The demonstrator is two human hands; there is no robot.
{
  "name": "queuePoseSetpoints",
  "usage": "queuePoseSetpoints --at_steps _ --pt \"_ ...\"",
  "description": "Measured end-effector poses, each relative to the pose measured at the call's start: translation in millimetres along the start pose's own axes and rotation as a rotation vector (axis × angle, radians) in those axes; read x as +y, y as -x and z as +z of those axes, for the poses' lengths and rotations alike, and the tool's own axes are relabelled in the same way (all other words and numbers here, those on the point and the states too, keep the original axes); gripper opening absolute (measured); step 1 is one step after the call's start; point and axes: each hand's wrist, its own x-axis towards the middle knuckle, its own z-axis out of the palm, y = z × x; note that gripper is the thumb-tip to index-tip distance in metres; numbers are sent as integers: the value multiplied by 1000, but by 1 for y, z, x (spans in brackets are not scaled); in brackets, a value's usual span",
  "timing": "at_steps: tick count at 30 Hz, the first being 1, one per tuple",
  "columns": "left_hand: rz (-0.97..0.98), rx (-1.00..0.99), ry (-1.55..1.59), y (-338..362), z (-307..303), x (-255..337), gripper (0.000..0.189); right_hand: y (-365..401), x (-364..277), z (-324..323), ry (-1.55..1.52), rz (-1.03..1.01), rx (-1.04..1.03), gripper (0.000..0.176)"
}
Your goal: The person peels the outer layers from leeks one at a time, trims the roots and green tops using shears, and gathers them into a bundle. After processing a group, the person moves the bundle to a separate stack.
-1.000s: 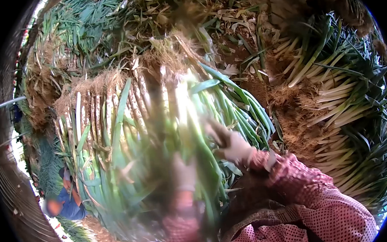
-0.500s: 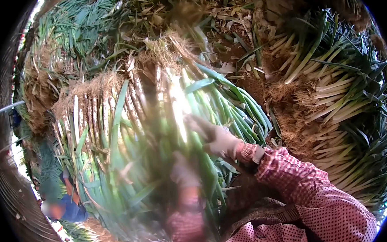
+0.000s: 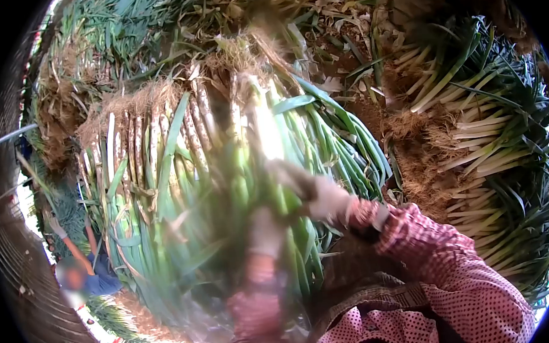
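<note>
Long green onions [image 3: 180, 177] lie side by side in a thick pile before me, roots away and green leaves toward me. My right hand [image 3: 326, 196], in a soiled pale glove, has its fingers curled at the lower end of a bright white green onion stalk [image 3: 265, 128]. Motion softens the outline of those fingers. Just left of it and nearer to me, my left hand [image 3: 265, 228], also gloved, is over the green leaves. It is badly smeared, so its fingers and anything in them cannot be made out.
Stacked green onions with clean white stalks [image 3: 482, 127] line the right side. Dry leaf scraps [image 3: 347, 16] cover the ground at the back. More green onions [image 3: 115, 30] lie back left. A co-worker in blue [image 3: 98, 276] is at the lower left, beside a ribbed wall [image 3: 16, 269].
The view has shifted slightly, so the pile appears farther right. My left hand has moved a little up and stays close to my right. The co-worker's arm is now raised toward a stalk.
</note>
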Motion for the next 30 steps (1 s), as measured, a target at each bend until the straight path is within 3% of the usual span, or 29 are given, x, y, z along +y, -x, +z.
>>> queuePoseSetpoints --at_steps 2,3,4,5,7,10,11,12,15,17,18,19,21,22,25,27,28,30 --pt "5 281 32 -2 -27 -7 22 22 21 25 49 -95 -96 95" --pt "-142 339 103 -14 -33 -16 21 17 17 26 51 -57 -108 95" --pt "-36 533 -62 -30 -23 -37 21 12 14 27 53 -19 -120 96" --pt "-127 519 -64 -46 -20 -44 26 8 10 29 56 18 -131 96" --pt "-456 176 18 -68 -38 -31 37 -24 -5 22 127 57 -54 97" --pt "-450 -114 283 -89 -53 -35 51 -74 -1 13 121 51 131 97" --pt "-338 -154 427 -94 -46 -49 57 -79 12 15 115 34 139 97" --pt "-335 -192 374 -95 -45 -45 59 -84 25 17 110 16 147 96" --pt "-353 -66 119 -88 -34 -26 57 7 19 13 1 13 -52 98" --pt "-351 -38 4 -83 -33 -10 53 37 54 28 113 -216 -47 100" --pt "-345 -35 -49 -80 -33 -2 50 49 26 18 -22 -63 -125 103" --pt "-339 -32 -102 -77 -35 8 47 52 -30 -2 -153 314 -212 104" --pt "-319 -14 -180 -74 -43 15 45 52 -29 -5 -138 311 -217 107" --pt "-305 -2 -225 -73 -49 19 43 53 -7 7 -137 45 -183 106" --pt "-320 -10 -154 -68 -56 19 42 57 5 25 -92 -122 -97 102" --pt "-362 -36 -229 -70 -59 21 44 46 -22 7 -172 280 -152 99" --pt "-352 -26 -253 -68 -58 14 44 35 -1 19 -129 -88 33 98" --pt "-296 22 -269 -60 -56 2 47 37 24 28 -232 -75 -76 97"
